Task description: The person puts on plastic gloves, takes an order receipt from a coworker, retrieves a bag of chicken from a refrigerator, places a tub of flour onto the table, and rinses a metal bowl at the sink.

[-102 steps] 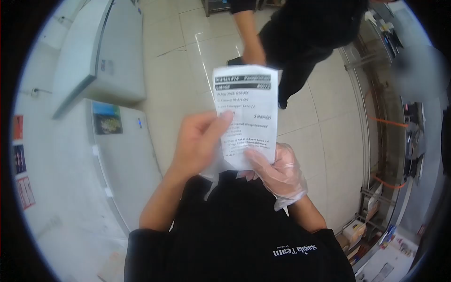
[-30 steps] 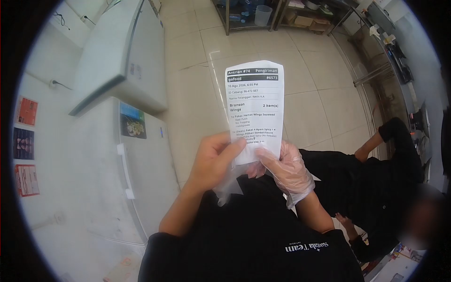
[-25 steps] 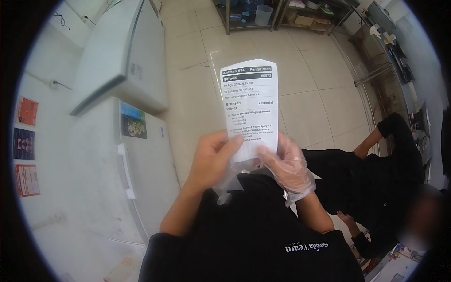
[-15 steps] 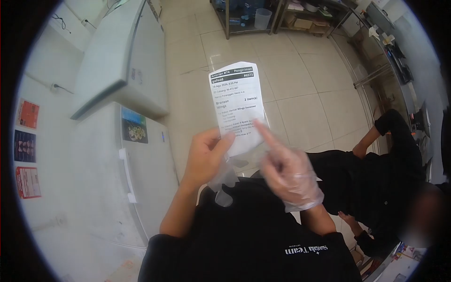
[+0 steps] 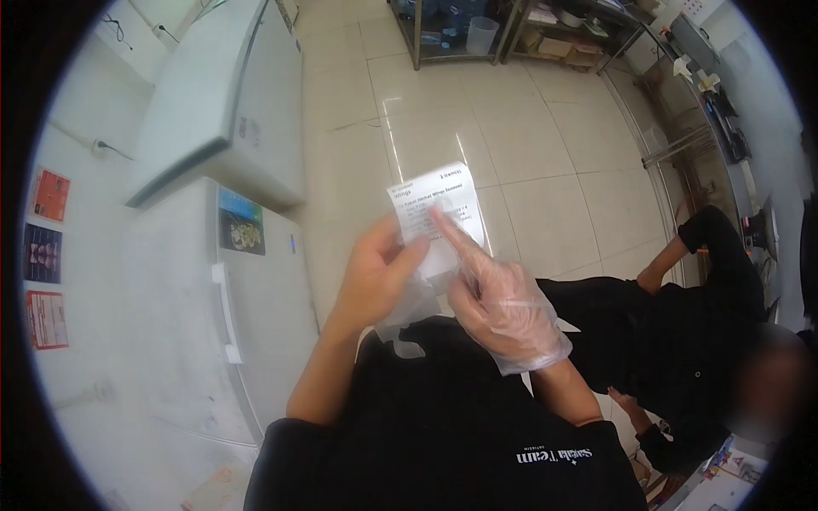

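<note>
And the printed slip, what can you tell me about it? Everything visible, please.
The printed slip is white, apparently thin paper, with black print; "Wings" reads near its visible top edge, but much smaller text is blurred. It tilts slightly, held up above the tiled floor. The bare left hand pinches its lower left side, thumb in front. The gloved right hand points an index finger at the print, covering some; whether the fingertip touches is unclear.

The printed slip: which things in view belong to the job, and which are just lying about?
In use:
printed slip
left hand, holding it
right hand, pointing at it
clear glove, on the right hand

Seemingly just around:
handled white appliance
larger white appliance
wall poster
bucket
</note>
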`<state>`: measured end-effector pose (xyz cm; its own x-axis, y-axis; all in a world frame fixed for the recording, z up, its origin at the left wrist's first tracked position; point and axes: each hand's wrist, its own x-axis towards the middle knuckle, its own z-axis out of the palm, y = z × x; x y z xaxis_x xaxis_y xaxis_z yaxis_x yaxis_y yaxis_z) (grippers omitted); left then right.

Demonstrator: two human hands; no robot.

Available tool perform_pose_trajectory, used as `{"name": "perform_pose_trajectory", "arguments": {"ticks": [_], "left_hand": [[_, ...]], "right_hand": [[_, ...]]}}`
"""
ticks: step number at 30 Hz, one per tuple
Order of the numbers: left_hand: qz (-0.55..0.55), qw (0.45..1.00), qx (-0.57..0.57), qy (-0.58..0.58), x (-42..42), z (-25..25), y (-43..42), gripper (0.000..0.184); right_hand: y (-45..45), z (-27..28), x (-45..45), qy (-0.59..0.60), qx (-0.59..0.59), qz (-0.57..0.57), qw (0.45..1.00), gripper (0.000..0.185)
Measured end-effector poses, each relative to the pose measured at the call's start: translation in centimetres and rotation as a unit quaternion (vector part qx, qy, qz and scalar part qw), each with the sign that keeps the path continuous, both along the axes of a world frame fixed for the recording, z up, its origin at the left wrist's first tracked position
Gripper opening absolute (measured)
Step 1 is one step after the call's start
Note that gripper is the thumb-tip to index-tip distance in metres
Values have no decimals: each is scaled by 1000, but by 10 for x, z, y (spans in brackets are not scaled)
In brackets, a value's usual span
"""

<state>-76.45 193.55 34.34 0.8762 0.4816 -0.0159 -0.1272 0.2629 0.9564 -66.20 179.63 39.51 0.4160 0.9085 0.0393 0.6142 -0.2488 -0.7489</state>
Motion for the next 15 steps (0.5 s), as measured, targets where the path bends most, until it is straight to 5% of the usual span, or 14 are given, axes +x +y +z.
{"name": "perform_pose_trajectory", "arguments": {"ticks": [9,15], "left_hand": [[5,999,-38,-13,-6,0,5,44],[3,1000,-29,-7,-9,-4,7,45]], "right_hand": [[-16,-11,4,135,43,-137,980,63],[-22,-22,-4,62,51,-85,993,66]]}}
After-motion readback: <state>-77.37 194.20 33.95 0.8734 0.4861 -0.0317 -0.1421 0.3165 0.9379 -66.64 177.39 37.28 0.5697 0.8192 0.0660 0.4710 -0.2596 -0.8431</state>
